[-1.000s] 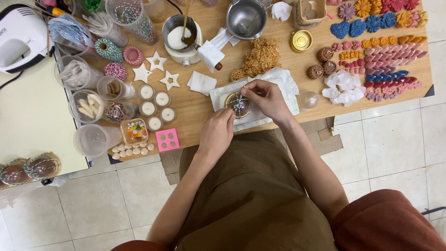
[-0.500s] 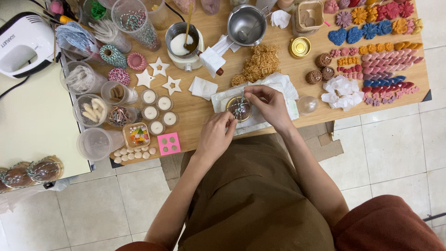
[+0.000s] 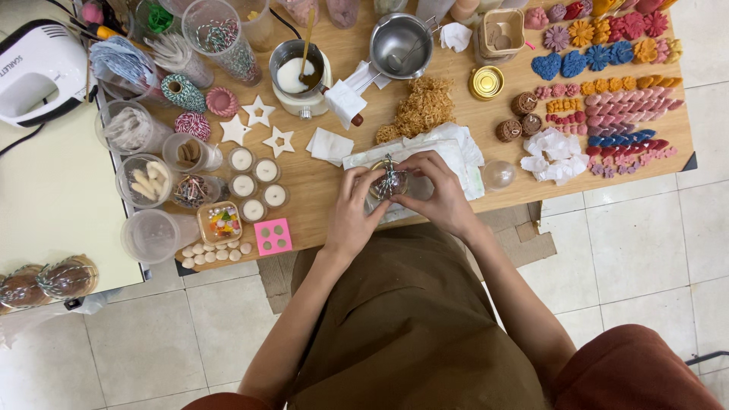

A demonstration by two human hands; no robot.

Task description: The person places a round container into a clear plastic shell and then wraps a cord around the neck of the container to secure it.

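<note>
Overhead view of a wooden worktable [image 3: 334, 205], read from left to right. At the far left we see a white appliance [image 3: 34, 68], then clear plastic cups [image 3: 144, 182] of small supplies and spools of striped twine [image 3: 182, 93]. Right of these lie white star shapes [image 3: 258, 112], four tealights [image 3: 254, 186] and a pink mould [image 3: 273, 236]. At centre, our left hand [image 3: 353, 209] and right hand [image 3: 440, 193] meet over a white cloth [image 3: 456, 156]; both are closed in a fingertip grasp on a small round jar [image 3: 389, 182] wound with twine, held just above the cloth near the table's front edge. Above it sit a metal pot [image 3: 400, 45] and a heap of straw-coloured shreds [image 3: 421, 110]. At the upper right, coloured wax shapes [image 3: 623, 99] lie in rows.
</note>
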